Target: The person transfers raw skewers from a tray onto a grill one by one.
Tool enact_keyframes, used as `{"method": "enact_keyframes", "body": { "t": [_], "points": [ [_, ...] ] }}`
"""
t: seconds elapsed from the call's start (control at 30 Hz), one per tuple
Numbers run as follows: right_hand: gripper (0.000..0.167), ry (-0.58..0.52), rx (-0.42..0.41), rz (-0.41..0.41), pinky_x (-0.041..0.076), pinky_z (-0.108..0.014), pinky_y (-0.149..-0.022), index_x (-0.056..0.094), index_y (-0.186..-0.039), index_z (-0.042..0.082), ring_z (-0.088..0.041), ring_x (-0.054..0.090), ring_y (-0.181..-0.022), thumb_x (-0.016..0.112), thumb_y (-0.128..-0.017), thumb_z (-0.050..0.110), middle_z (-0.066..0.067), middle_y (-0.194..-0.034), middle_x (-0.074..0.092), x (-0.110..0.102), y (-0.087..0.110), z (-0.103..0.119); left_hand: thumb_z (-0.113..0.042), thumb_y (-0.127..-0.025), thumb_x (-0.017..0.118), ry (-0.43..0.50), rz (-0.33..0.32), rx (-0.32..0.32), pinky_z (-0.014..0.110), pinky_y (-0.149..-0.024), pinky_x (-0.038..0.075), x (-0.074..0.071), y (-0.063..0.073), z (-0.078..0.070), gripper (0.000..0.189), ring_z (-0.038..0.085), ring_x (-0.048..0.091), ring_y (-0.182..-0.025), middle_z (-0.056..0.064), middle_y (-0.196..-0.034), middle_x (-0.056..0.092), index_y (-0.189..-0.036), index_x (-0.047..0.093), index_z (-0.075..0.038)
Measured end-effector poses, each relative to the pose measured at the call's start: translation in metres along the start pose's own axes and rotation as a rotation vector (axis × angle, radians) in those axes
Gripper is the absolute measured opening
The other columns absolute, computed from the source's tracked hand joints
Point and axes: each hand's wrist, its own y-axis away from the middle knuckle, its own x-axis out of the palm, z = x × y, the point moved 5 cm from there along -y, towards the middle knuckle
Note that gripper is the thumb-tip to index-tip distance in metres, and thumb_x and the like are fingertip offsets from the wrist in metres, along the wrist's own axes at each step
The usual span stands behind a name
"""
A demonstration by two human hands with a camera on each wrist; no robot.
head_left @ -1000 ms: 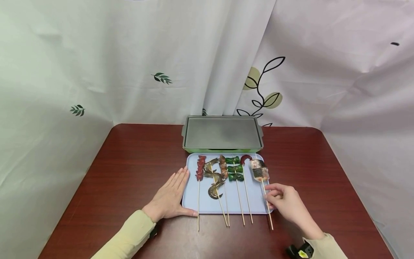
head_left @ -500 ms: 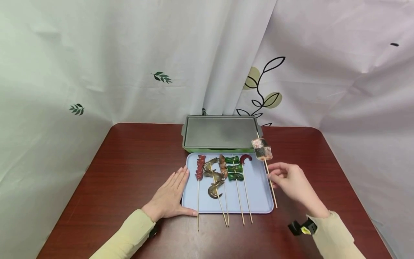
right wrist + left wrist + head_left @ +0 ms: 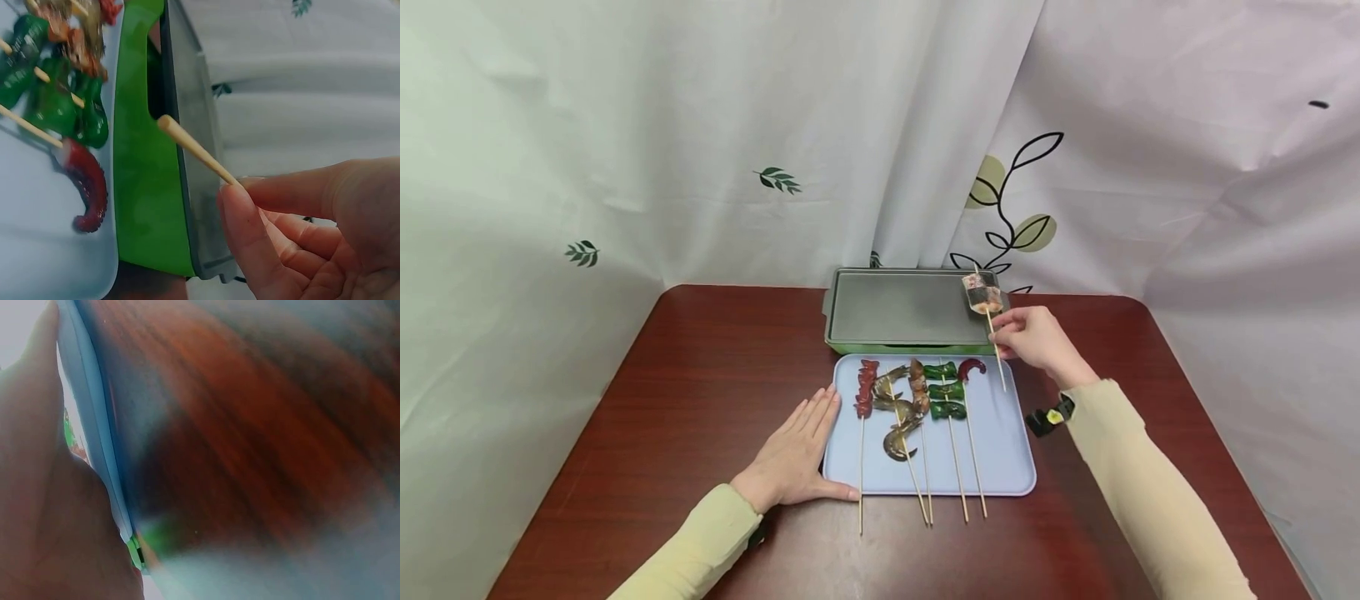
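My right hand (image 3: 1030, 337) pinches the stick of a fish skewer (image 3: 982, 296) between thumb and fingers. The chunky fish pieces, dark-skinned and pale, overlap the right end of the flat-topped grill (image 3: 895, 308) in the head view. In the right wrist view the stick's blunt end (image 3: 194, 149) juts from the fingertips, while the fish is hidden. My left hand (image 3: 797, 454) lies along the left edge of the pale blue tray (image 3: 1000, 467), fingers straight and thumb along the front rim. Its wrist view shows the hand (image 3: 56, 487) beside the tray rim (image 3: 94, 406).
On the tray lie a red-piece skewer (image 3: 865, 392), a shrimp skewer (image 3: 898, 442), a brown meat skewer (image 3: 917, 387), a green pepper skewer (image 3: 947, 410) and a curled tentacle skewer (image 3: 970, 367). Their sticks overhang the front rim. A white curtain (image 3: 775, 100) stands behind the brown table (image 3: 715, 350).
My right hand has lifted the fish skewer off the tray's right side and carried it away from me, up to the grill's right end. The left hand has stayed in place.
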Motion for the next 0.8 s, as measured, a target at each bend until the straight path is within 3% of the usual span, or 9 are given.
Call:
{"method": "enact_keyframes", "body": {
  "t": [0.27,0.8],
  "points": [
    [0.029,-0.017,0.09,0.014,0.061,-0.039,-0.077,0.063,-0.121,-0.011,-0.014,0.068,-0.07,0.068,-0.096,0.004,-0.023,-0.099,0.071,0.007,-0.02,-0.005,-0.093,-0.071,0.055,-0.029,0.04,-0.013,0.048,-0.121,0.021,-0.001,0.0,-0.001,0.137,0.037,0.018,-0.152,0.025,-0.165,0.018,-0.158,0.023,0.008],
    [0.028,0.018,0.122,-0.03,0.06,-0.044,-0.081,0.066,-0.119,-0.008,-0.014,0.069,-0.07,0.069,-0.095,0.007,-0.017,-0.097,0.07,0.01,-0.018,-0.007,-0.094,-0.071,0.053,-0.04,0.046,-0.01,0.048,-0.121,0.021,0.0,-0.001,-0.001,0.137,0.038,0.018,-0.151,0.025,-0.164,0.019,-0.157,0.023,0.008]
  ]
}}
